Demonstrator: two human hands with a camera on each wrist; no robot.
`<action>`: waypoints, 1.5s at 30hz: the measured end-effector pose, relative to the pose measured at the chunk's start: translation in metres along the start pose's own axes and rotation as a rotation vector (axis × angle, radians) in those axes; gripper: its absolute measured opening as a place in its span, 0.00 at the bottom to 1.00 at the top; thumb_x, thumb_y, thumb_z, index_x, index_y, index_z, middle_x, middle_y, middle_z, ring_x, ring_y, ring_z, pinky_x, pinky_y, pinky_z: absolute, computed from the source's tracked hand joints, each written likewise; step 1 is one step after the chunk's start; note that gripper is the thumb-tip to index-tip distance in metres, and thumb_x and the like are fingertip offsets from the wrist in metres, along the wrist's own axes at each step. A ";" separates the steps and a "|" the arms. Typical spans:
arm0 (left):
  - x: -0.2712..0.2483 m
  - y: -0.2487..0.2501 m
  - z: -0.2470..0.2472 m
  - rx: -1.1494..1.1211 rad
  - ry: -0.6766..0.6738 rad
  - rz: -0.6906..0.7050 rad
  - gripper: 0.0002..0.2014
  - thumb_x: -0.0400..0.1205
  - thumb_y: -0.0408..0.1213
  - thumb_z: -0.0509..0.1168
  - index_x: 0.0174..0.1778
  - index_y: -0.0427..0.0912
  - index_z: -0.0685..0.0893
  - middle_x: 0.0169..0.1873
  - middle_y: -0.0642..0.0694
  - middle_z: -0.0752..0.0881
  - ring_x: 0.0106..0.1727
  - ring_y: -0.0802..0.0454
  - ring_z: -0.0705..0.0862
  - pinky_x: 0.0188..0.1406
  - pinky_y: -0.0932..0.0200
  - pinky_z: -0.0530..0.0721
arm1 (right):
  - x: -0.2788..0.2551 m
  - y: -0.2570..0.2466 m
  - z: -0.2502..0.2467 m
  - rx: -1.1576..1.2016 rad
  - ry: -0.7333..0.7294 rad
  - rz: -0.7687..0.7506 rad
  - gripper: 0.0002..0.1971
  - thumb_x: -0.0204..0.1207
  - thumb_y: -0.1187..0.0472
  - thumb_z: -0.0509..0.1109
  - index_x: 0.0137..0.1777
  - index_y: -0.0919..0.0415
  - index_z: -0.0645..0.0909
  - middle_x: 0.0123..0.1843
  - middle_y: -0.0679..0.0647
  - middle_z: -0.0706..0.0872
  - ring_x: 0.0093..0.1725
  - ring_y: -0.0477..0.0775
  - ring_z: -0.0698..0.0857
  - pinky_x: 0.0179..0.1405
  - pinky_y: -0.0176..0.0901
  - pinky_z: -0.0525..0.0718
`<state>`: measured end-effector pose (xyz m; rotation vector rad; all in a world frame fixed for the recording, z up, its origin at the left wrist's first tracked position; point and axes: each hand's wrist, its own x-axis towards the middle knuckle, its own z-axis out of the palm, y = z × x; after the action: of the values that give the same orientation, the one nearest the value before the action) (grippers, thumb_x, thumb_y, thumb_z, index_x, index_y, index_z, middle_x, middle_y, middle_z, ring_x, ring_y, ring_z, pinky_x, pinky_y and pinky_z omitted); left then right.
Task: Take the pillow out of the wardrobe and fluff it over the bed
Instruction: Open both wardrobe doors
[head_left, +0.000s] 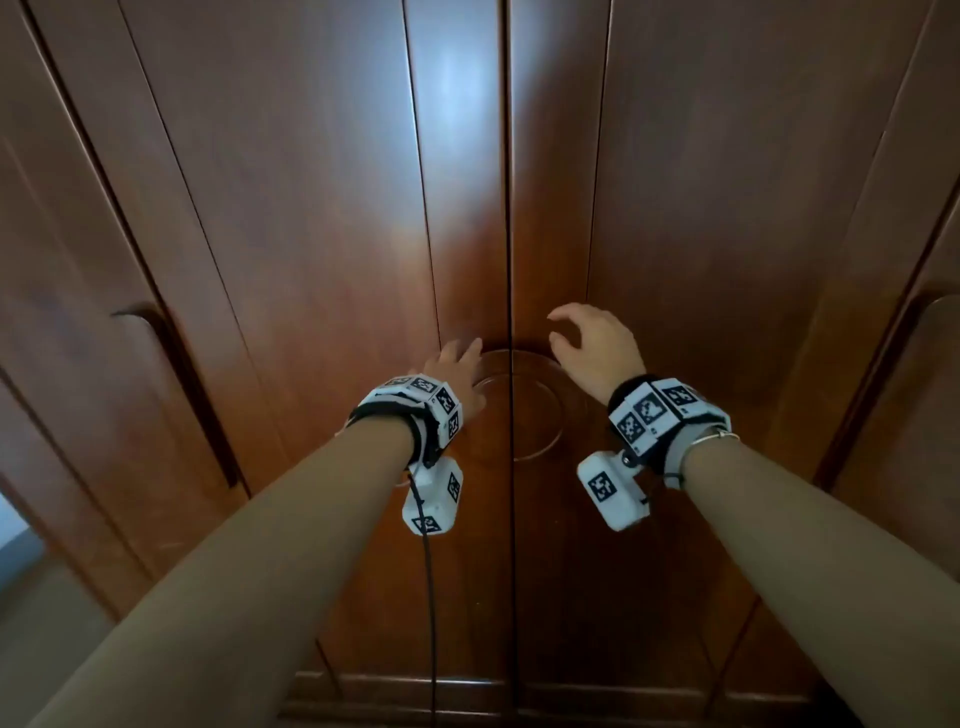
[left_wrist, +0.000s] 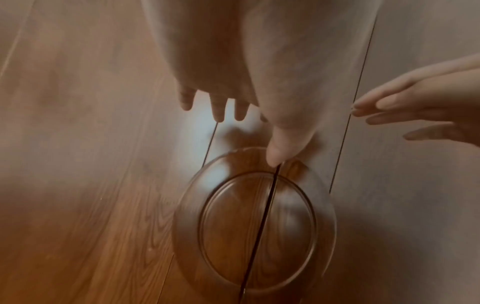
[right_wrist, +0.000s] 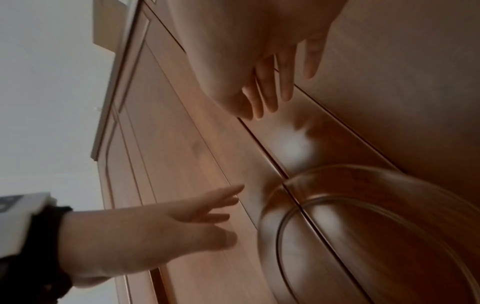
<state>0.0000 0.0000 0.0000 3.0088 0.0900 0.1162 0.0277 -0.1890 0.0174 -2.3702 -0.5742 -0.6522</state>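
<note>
The wardrobe (head_left: 311, 208) fills the head view, its dark red-brown wooden doors closed along a centre seam (head_left: 508, 208). A round carved handle (head_left: 519, 410) straddles that seam. My left hand (head_left: 457, 364) reaches with straight fingers to the handle's upper left rim; in the left wrist view its thumb (left_wrist: 285, 139) lies at the rim of the handle (left_wrist: 254, 226), contact unclear. My right hand (head_left: 582, 338) hovers above the handle's right half, fingers loosely curled, holding nothing. The pillow is hidden.
A long recessed handle (head_left: 171, 395) sits on the door panel further left, and another panel edge (head_left: 924, 364) stands at the right. A pale strip of the room (head_left: 21, 545) shows at the far left. A black cable (head_left: 428, 571) hangs from my left wrist.
</note>
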 end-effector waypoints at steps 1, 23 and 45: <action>0.001 0.002 0.004 -0.001 0.003 0.003 0.41 0.82 0.42 0.63 0.85 0.53 0.46 0.86 0.44 0.50 0.84 0.38 0.60 0.81 0.37 0.65 | 0.000 0.002 0.006 -0.007 -0.039 0.011 0.18 0.80 0.55 0.63 0.69 0.53 0.77 0.71 0.52 0.82 0.72 0.55 0.78 0.72 0.58 0.75; 0.035 0.009 0.035 -0.148 0.103 -0.068 0.33 0.80 0.39 0.64 0.81 0.55 0.59 0.77 0.43 0.68 0.74 0.37 0.72 0.66 0.39 0.77 | -0.007 0.019 0.068 -0.256 -0.440 0.073 0.43 0.77 0.70 0.61 0.85 0.49 0.41 0.88 0.46 0.42 0.87 0.48 0.44 0.84 0.65 0.50; -0.155 -0.015 0.024 -0.264 0.314 -0.207 0.25 0.77 0.58 0.67 0.64 0.50 0.71 0.58 0.53 0.77 0.55 0.51 0.83 0.51 0.57 0.80 | -0.024 -0.030 0.042 0.110 -0.468 -0.056 0.33 0.83 0.59 0.60 0.85 0.53 0.51 0.88 0.51 0.49 0.87 0.57 0.45 0.83 0.68 0.51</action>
<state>-0.1536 0.0017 -0.0370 2.6744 0.3820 0.5335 0.0056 -0.1464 -0.0123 -2.4136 -0.8524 -0.0752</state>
